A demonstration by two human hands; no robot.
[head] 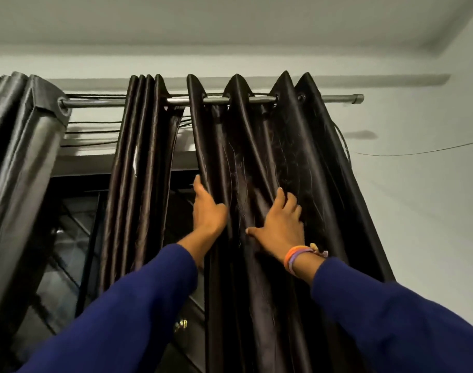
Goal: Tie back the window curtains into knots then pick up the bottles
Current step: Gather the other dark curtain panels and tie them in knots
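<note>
A pale wall (418,197) and ceiling are framing a dark window (68,238) under a metal rod (343,98); the left hand (207,211) is curling its fingers round the near edge of the right curtain panel (257,146), gripping it, while the right hand (279,224) is pressing flat and spread against the folds just beside; the panel is hanging straight down, its long axis vertical, directly ahead of both hands; the middle panel (141,170) is hanging bunched to the left; no bottles are showing; gathering the cloth for a knot looks likeliest to fall to the left hand.

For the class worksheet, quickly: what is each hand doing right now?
Left hand: grips the edge of the right curtain.
Right hand: fingers spread, pressing on that curtain, holding nothing.
</note>
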